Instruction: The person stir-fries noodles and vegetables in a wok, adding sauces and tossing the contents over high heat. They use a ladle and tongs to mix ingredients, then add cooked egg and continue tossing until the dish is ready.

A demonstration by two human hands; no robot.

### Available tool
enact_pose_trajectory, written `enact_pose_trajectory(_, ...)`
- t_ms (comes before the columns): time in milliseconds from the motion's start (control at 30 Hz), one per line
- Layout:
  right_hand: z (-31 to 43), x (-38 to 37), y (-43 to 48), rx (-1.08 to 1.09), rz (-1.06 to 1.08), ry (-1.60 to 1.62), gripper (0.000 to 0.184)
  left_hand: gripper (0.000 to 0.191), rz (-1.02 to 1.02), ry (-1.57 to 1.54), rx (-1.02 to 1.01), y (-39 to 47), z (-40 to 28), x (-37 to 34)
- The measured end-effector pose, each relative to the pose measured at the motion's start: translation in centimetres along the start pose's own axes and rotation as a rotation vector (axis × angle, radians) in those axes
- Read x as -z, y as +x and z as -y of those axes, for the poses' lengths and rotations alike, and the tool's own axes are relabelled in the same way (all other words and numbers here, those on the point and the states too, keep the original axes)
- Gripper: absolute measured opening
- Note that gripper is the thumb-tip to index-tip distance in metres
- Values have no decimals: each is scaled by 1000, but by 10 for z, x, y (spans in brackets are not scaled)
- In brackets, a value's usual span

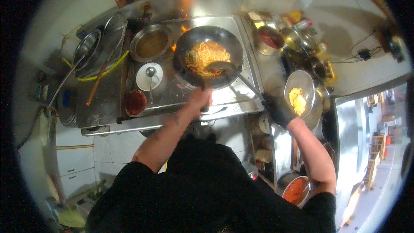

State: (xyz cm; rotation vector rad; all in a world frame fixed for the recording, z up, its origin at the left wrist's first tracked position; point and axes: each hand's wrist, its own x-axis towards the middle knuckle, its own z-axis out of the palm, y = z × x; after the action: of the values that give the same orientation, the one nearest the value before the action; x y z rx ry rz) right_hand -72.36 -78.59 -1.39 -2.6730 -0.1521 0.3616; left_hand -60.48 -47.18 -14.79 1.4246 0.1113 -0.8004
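Observation:
A dark wok [223, 34] sits over the stove, flames showing at its left side. My bare left hand [203, 99] is closed around the wok handle [206, 105] at the front. Noodles with bits of vegetable [210, 53] lie in the wok. My right hand [276, 108], in a black glove, grips the long handle of a ladle [226, 68], whose bowl is at the near right part of the noodles. A metal strainer [300, 79] holding a yellow, egg-like food [297, 100] is just beyond the gloved hand.
Left of the wok are a round pan of liquid [150, 43], a white bowl [144, 82] with a small ladle, and a bowl of red sauce [136, 103]. A pot of red contents [270, 40] stands at the right. Another pot [296, 191] is low at right.

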Motion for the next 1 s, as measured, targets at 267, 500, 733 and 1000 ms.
enact_pose_trajectory(267, 4, 5, -25, 23, 102, -243, 37, 23, -67, 135, -60, -75, 30, -17)
enact_pose_trajectory(500, 2, -2, 11, 76, 16, -30, 34, 23, -66, -1, -132, -34, 0, -20)
enact_pose_trajectory(733, -5, 6, -4, 142, 81, -213, 38, 30, -55, 184, 3, -73, 29, -21)
enact_pose_trajectory(1000, -3, 1, 19, 91, 128, -221, 40, 23, -155, 10, -18, -54, 5, -34)
